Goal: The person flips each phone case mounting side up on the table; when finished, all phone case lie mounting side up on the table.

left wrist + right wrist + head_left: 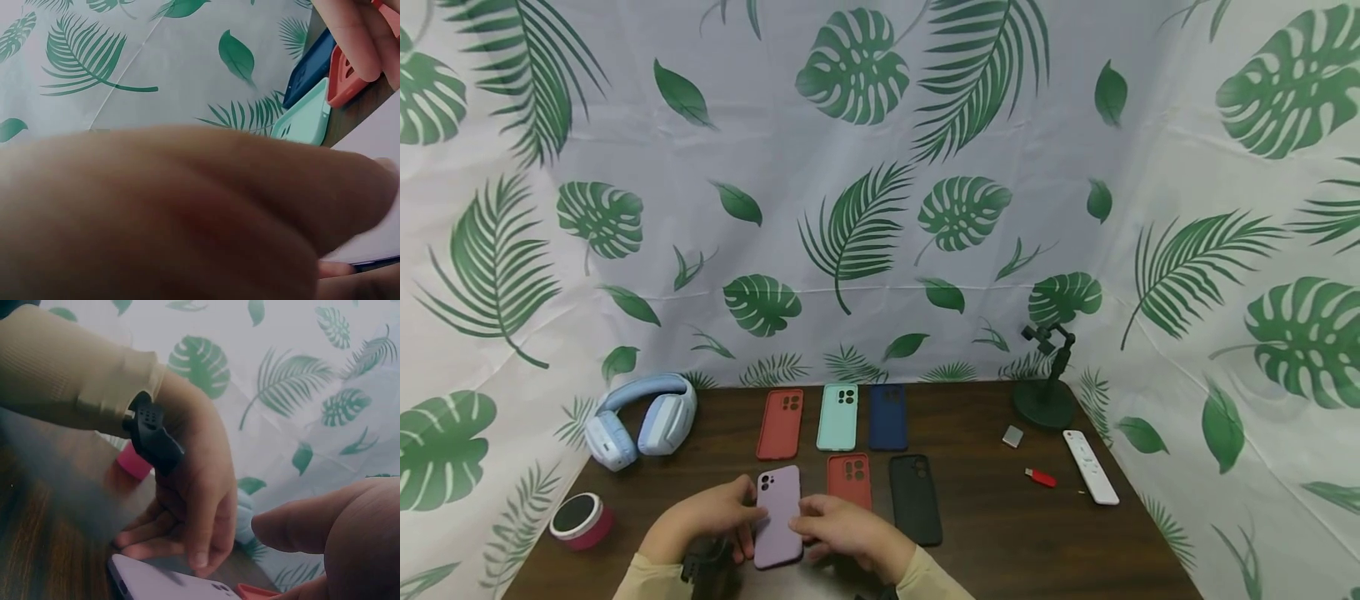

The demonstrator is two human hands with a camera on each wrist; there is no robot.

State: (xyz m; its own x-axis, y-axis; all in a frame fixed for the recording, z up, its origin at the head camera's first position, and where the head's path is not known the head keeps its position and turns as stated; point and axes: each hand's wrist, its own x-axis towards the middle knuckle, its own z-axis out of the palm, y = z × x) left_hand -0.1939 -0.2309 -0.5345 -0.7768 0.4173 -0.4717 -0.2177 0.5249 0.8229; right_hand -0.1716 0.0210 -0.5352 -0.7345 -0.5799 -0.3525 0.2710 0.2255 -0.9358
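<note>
A lilac phone (778, 517) lies face down at the front middle, its back and camera lenses showing. My left hand (718, 515) grips its left edge, thumb (362, 187) over the back and a finger partly visible below. At the right edge is my right hand (853, 533), its straight thumb (294, 525) reaching over the phone's edge in the head view; contact is unclear. Beyond the phone lie a red phone case (781, 423), a mint case (837, 425) and a navy case (888, 427). A second red case (849, 483) and a black case (915, 500) sit right of it.
Blue headphones (643, 421) and a pink round tin-like object (582, 521) stand on the left of the dark table (1000, 533). A black stand (1045, 400), small grey square (1012, 436), red USB stick (1041, 477) and white remote (1091, 468) are on the right.
</note>
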